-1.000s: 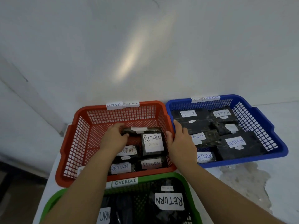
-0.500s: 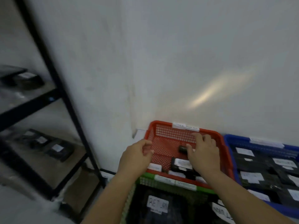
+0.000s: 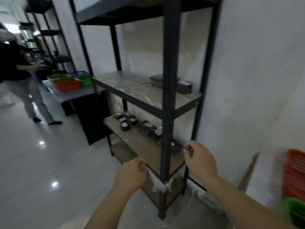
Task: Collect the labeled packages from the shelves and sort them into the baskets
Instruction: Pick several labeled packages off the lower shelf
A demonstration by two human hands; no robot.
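Note:
I face a black metal shelf rack (image 3: 167,83). Several black packages with white labels (image 3: 125,125) lie on its low board, and another dark package (image 3: 146,128) sits further right. Two grey packages (image 3: 184,86) rest on the middle board by the wall. My left hand (image 3: 132,174) hovers in front of the low board's corner, fingers loosely curled, holding nothing. My right hand (image 3: 200,161) hangs just right of the front post, also loosely curled and empty. The red basket (image 3: 295,172) and the green basket (image 3: 297,212) show blurred at the right edge.
Another person (image 3: 24,80) walks at the far left on the glossy floor. A low table (image 3: 77,95) left of the rack carries red and green baskets (image 3: 69,84). More racks (image 3: 49,33) line the wall behind. The white wall stands right of the rack.
My view has swung left from the baskets to the shelf rack. Both hands have left the red basket and now hang empty in front of the low board.

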